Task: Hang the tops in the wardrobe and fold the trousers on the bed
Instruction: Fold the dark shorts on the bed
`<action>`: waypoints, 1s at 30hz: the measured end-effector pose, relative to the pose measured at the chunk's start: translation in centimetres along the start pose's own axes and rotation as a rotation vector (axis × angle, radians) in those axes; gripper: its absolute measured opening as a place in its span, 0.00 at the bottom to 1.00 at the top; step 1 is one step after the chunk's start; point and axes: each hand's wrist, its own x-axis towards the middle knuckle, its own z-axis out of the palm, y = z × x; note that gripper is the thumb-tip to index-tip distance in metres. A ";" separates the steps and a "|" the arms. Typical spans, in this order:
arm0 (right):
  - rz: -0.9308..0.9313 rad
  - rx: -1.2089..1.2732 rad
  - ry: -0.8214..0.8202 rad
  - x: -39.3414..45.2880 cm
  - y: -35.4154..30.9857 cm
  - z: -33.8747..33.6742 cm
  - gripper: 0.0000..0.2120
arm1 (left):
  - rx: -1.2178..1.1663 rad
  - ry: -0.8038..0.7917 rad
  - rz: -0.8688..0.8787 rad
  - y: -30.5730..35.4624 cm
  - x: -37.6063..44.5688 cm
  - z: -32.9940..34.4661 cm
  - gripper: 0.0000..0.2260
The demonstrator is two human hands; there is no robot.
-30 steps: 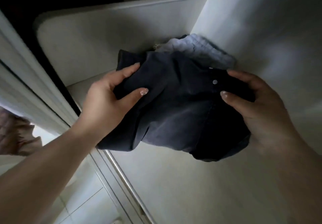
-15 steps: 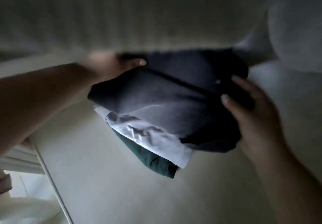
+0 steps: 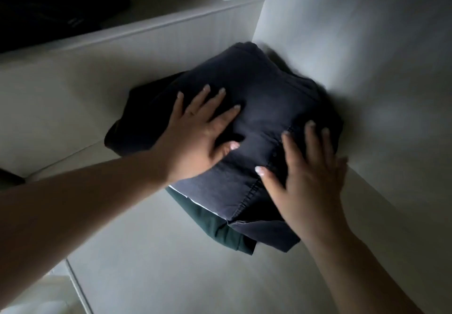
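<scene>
Three folded garments make a stack on a pale shelf (image 3: 171, 264) in the wardrobe, pushed toward the back corner: dark trousers (image 3: 264, 108) on top, a thin white layer (image 3: 195, 200) under them, green cloth (image 3: 215, 225) lowest. Soft and limp, probably light, the pile would likely slump or slide apart if lifted by one edge; a hold from both sides, fingers under the green layer, seems safest. Both hands lie flat and open on the trousers, gripping nothing: left hand (image 3: 195, 132) mid-top, right hand (image 3: 305, 179) at the near right edge. Dim light hides the stack's far side, and the dark compartment (image 3: 61, 5) beyond the divider (image 3: 159, 37) is unreadable.
</scene>
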 end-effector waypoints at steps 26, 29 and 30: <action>0.149 0.003 -0.114 0.3 -4.3 4.5 0.26 | 0.012 -0.147 -0.255 -1.9 -4.6 2.4 0.24; 0.214 0.159 -0.088 -4.2 -7.0 2.1 0.24 | -0.218 -0.157 -0.352 0.6 -8.8 0.1 0.23; 0.224 0.178 -0.100 -6.0 -8.1 0.8 0.24 | -0.268 -0.156 -0.357 1.5 -10.5 -1.4 0.23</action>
